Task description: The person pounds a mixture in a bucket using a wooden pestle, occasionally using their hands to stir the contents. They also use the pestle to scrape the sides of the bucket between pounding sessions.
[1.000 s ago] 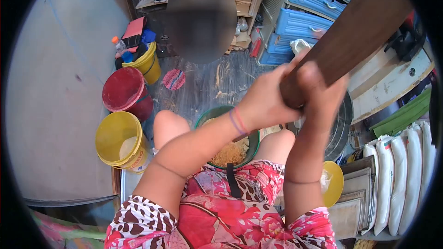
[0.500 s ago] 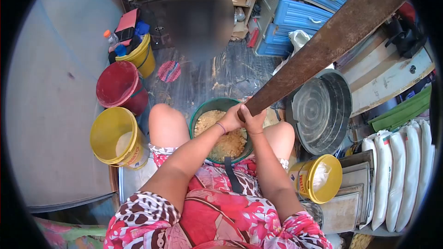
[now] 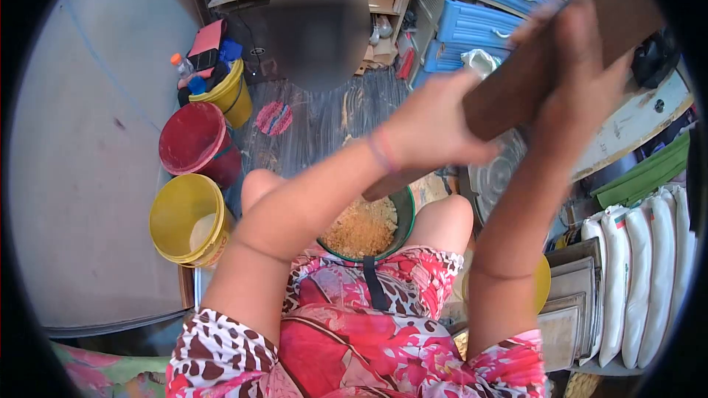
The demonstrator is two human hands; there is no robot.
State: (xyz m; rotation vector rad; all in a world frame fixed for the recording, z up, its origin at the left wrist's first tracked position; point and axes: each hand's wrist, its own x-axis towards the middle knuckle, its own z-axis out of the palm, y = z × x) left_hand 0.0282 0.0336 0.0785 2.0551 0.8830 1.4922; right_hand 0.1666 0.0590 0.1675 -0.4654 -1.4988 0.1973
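A thick brown wooden beam (image 3: 509,99) slants from the upper right down to a green bucket (image 3: 409,225) between my knees. Its lower end overlaps the bucket's far rim in this view. Inside the bucket lie yellowish-brown crumbs (image 3: 360,230). My left hand (image 3: 439,121) is wrapped round the beam partway up, a thin band at its wrist. Higher along the wood, my right hand (image 3: 582,66) grips it too, its fingers blurred by motion.
To the left stand a yellow bucket (image 3: 156,217), a red bucket (image 3: 166,140) and another yellow bucket (image 3: 240,99) filled with things. A dark round basin (image 3: 483,191), stacked trays (image 3: 557,343) and white packs (image 3: 638,287) are at right. Blue drawers (image 3: 479,22) stand behind.
Both hands have moved from the beam's lower end, over the bucket, up and right along it. They are now spaced apart. The beam appears nearer to the camera.
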